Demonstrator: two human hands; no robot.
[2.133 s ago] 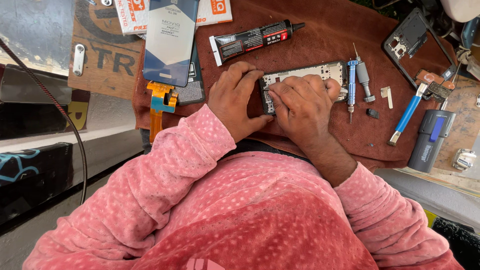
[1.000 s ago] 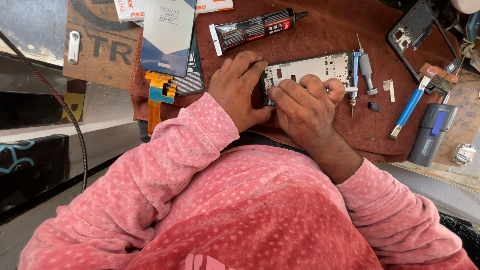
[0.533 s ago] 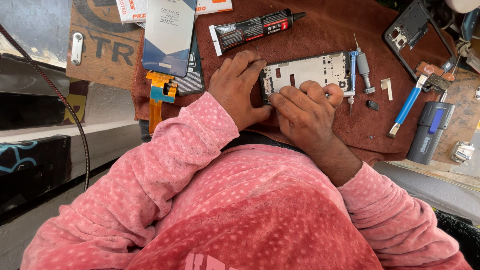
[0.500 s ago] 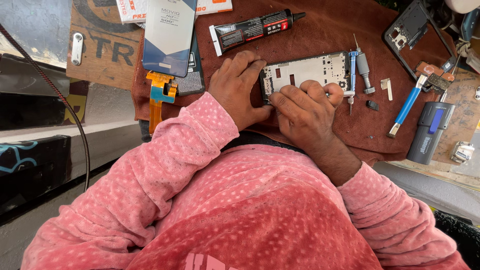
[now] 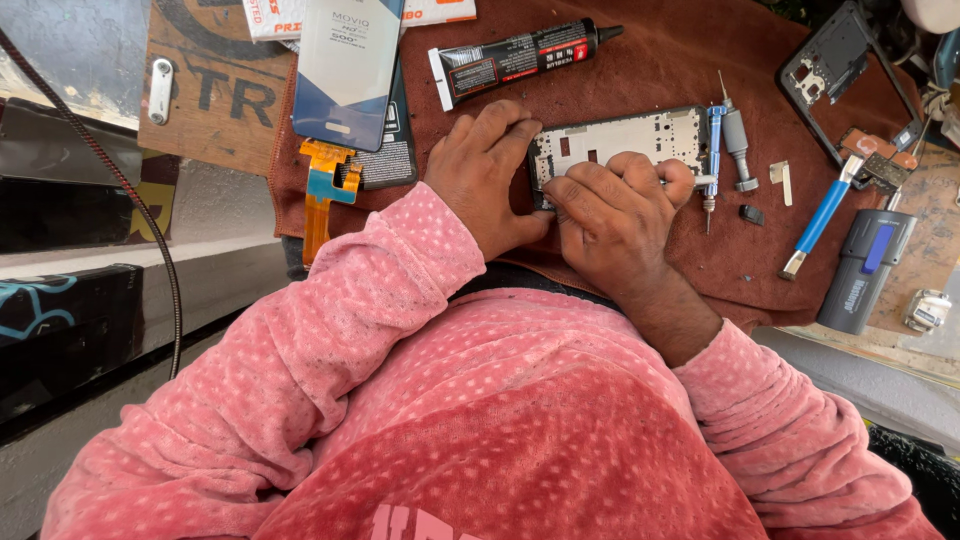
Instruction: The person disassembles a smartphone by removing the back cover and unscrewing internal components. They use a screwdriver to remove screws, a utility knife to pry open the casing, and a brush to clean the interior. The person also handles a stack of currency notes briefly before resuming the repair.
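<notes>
Upper centre of the frame, on a rust-brown cloth mat (image 5: 690, 60) whose soft nap looks suited to keeping small parts from sliding, lies the opened phone frame (image 5: 620, 140), a flat grey metal rectangle pierced with cut-outs and screw holes; the left hand (image 5: 485, 180) clasps its left end, thumb below and fingers curled over the top edge, seemingly to pin it still; the right hand (image 5: 615, 215) rests on its lower edge with fingers bunched and pressing down, and whether they pinch a small tool or part I cannot tell; just right of the frame a blue-handled precision screwdriver (image 5: 712, 150) and a grey one (image 5: 737, 145) lie side by side, close to the working hand; further right sit a small dark part (image 5: 752, 213), a blue-handled scraper-like tool (image 5: 822, 215) and a dark grey plastic device (image 5: 862, 272); a second black phone housing (image 5: 840, 70) lies at the upper right; above the frame a black glue tube (image 5: 520, 58) lies tilted, nozzle to the right; at upper left a glossy screen package (image 5: 350, 70) overlaps an orange flex ribbon (image 5: 322, 190); fuzzy pink sleeves (image 5: 330, 340) fill the lower frame.
</notes>
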